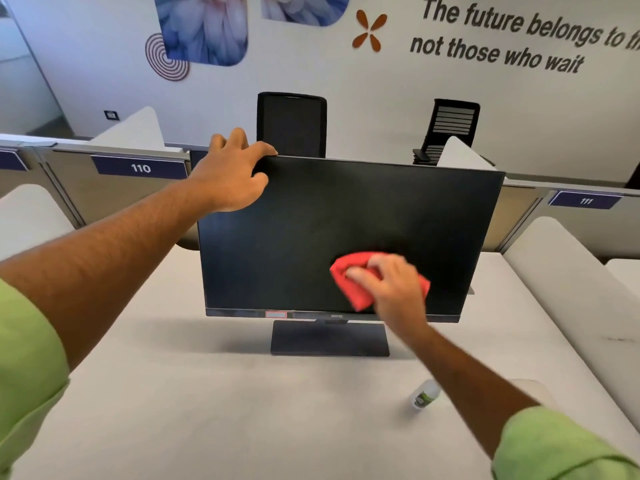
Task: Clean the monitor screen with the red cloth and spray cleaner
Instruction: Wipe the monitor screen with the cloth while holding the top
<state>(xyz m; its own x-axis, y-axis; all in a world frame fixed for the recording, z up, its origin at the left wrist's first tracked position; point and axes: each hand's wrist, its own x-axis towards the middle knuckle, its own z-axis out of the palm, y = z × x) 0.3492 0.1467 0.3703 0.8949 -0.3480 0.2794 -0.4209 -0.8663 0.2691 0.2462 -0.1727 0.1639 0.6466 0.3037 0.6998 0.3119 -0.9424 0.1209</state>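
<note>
A black monitor (pixel 346 216) stands on its flat base in the middle of the white desk (pixel 207 393), its screen dark. My left hand (pixel 232 171) grips the monitor's top left corner, fingers curled over the upper edge. My right hand (pixel 391 285) presses a crumpled red cloth (pixel 356 292) against the lower middle of the screen; the hand and cloth are blurred. A small white spray bottle (pixel 424 394) with a green label stands on the desk near my right forearm, partly hidden by it.
Grey desk dividers with number plates 110 (pixel 140 168) and 111 run behind the monitor. Two black office chairs (pixel 291 123) stand beyond them against a wall with lettering. White curved side panels flank the desk on the left and right (pixel 571 271).
</note>
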